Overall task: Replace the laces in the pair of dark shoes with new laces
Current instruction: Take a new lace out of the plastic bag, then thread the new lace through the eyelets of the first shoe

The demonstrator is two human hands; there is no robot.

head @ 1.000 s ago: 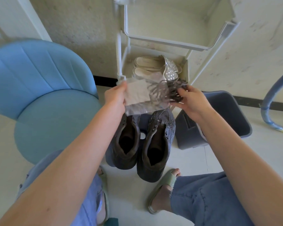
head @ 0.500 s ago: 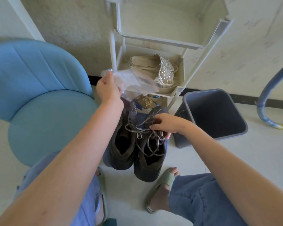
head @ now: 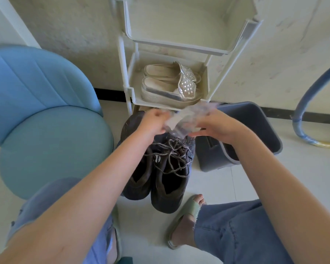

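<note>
Now right hand (head: 215,126) off grey braided laces (head: 171,155), dumped loose on pair of dark shoes (head: 168,187); joins left hand (head: 154,121), both pinching crumpled clear plastic wrapper (head: 187,119). Threading likely next.

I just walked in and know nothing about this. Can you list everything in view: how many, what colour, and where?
dark shoes: two, dark grey, side by side on the floor, centre
laces: one loose tangle, grey, lying across the shoes
plastic wrapper: one, clear, between the hands
rack: one, white, against the wall
slip-ons: two, silver-beige, on the rack's lower tier
chair: one, blue, left
bin: one, grey, right of the shoes
hose: one, blue, far right
jeans: blue, bottom
sandal: one plainly seen, green, on a foot
left hand: grips the wrapper
right hand: at the wrapper, grip blurred
</note>
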